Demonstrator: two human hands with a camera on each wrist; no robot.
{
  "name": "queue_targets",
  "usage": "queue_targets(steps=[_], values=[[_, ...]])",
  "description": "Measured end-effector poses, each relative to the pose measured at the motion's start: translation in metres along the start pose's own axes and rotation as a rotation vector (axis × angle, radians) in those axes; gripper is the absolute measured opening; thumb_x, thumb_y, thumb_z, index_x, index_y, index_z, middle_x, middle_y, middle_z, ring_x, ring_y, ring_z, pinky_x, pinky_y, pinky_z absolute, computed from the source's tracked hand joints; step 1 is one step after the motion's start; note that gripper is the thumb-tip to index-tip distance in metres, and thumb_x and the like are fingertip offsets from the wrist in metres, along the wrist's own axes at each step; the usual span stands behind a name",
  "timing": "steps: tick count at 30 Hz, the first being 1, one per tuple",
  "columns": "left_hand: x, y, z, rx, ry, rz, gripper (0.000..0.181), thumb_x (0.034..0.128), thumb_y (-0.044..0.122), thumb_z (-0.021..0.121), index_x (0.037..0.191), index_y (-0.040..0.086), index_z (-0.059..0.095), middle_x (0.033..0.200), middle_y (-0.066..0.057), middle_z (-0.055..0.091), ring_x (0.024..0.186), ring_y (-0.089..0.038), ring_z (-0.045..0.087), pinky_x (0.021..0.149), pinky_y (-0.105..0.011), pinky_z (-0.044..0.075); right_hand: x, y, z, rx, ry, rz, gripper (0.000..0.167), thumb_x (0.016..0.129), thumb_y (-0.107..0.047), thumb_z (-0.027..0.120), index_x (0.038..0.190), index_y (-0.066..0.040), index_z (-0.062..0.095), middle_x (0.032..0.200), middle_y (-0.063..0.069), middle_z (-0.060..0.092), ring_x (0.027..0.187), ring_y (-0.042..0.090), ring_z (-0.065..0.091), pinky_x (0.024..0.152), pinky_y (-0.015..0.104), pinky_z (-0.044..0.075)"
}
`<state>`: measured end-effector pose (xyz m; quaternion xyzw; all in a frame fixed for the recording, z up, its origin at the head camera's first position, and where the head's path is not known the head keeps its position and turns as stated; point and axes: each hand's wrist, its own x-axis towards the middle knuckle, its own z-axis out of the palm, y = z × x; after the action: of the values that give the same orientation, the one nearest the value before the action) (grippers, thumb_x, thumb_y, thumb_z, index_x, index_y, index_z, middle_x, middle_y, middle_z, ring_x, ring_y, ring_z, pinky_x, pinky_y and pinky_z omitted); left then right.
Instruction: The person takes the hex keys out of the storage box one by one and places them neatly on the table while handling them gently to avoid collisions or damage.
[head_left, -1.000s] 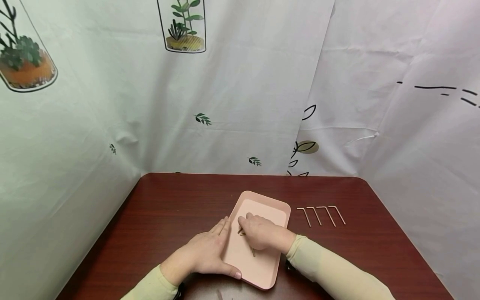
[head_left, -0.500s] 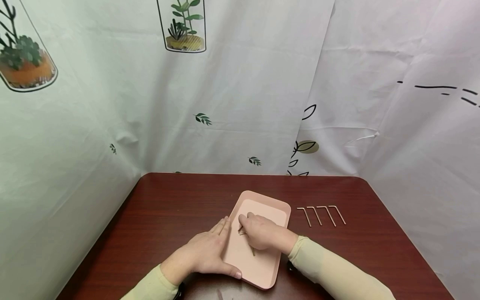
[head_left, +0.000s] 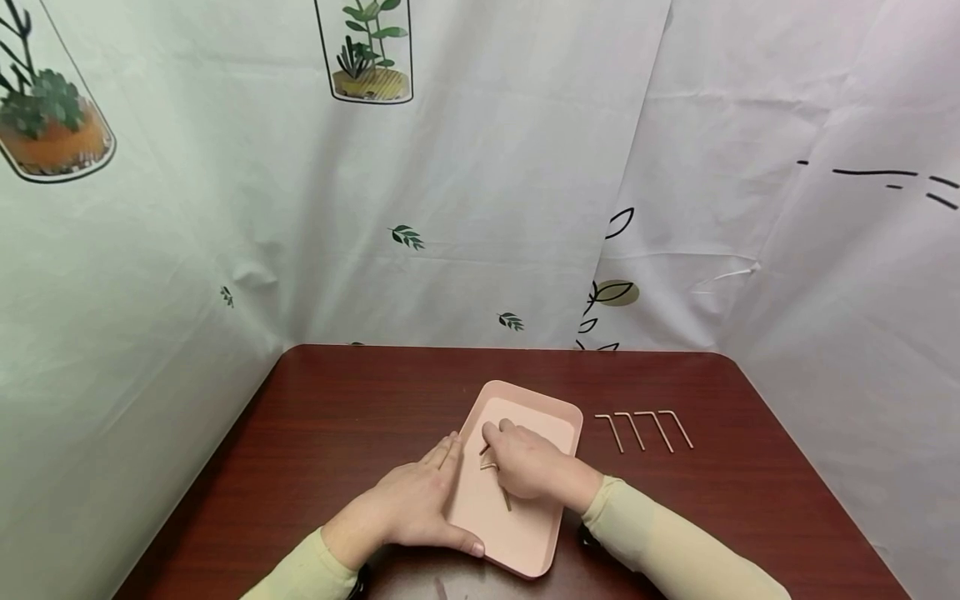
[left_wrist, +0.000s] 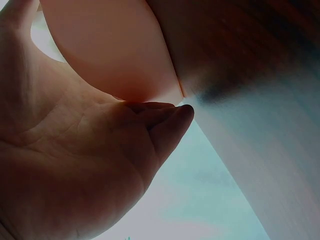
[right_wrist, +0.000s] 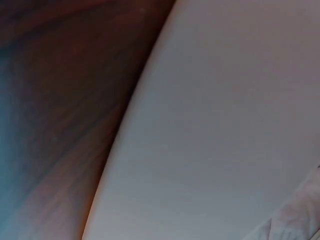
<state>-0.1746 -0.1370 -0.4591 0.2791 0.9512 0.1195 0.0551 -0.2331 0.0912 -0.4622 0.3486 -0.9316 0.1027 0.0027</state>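
Right hand (head_left: 531, 467) just shifting slightly toward far end of tray (head_left: 517, 542), pinching bent rod (head_left: 483, 450) — apparently separating it from other rods (head_left: 507, 502). Left hand (head_left: 408, 504), straight-fingered, bracing tray's left side.

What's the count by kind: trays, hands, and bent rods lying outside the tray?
Pink tray: 1
Left hand and right hand: 2
Bent rods outside the tray: 4
Total: 7, leaving out the inner rods, partly hidden by the right hand
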Motion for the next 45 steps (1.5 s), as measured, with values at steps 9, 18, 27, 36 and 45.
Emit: queue_targets(steps=[9,18,27,36,45], values=[[0.0,-0.001,-0.001,-0.006,0.005,-0.001,0.154,0.0725,0.099,0.073,0.172,-0.01,0.025,0.176,-0.031,0.031,0.163,-0.038,0.037,0.108,-0.055,0.056,-0.003,0.006,-0.006,0.041,0.06,0.022,0.017,0.097,-0.003,0.069,0.106,-0.012,0.058,0.089,0.004,0.054,0.071,0.02,0.058,0.065,0.038,0.053],[0.001,-0.003,0.001,-0.004,0.006,-0.007,0.153,0.0726,0.097,0.075,0.172,-0.009,0.025,0.177,-0.03,0.031,0.163,-0.039,0.037,0.108,-0.056,0.057,-0.008,0.007,-0.011,0.043,0.076,0.021,0.024,0.091,0.002,0.07,0.106,-0.011,0.058,0.088,0.005,0.054,0.07,0.021,0.057,0.065,0.038,0.052],[0.0,-0.003,0.002,-0.008,0.003,-0.006,0.154,0.0722,0.098,0.074,0.172,-0.008,0.025,0.177,-0.029,0.03,0.164,-0.038,0.036,0.109,-0.055,0.056,-0.013,0.009,-0.016,0.063,0.1,0.006,0.03,0.084,0.008,0.07,0.106,-0.009,0.06,0.09,0.005,0.055,0.072,0.022,0.058,0.067,0.037,0.052],[0.0,-0.002,0.002,-0.003,0.002,-0.008,0.155,0.0717,0.099,0.074,0.172,-0.008,0.026,0.177,-0.029,0.03,0.164,-0.038,0.037,0.109,-0.055,0.056,-0.021,0.011,-0.022,0.062,0.149,0.011,0.03,0.083,0.008,0.072,0.102,-0.01,0.058,0.089,0.004,0.055,0.072,0.021,0.058,0.067,0.037,0.051],[0.001,-0.002,0.002,-0.001,-0.001,-0.01,0.154,0.0715,0.099,0.073,0.172,-0.008,0.027,0.177,-0.029,0.031,0.164,-0.036,0.037,0.108,-0.054,0.057,-0.027,0.02,-0.026,0.081,0.156,0.066,0.028,0.085,0.008,0.07,0.103,-0.009,0.058,0.092,0.003,0.054,0.075,0.019,0.056,0.068,0.038,0.05]])
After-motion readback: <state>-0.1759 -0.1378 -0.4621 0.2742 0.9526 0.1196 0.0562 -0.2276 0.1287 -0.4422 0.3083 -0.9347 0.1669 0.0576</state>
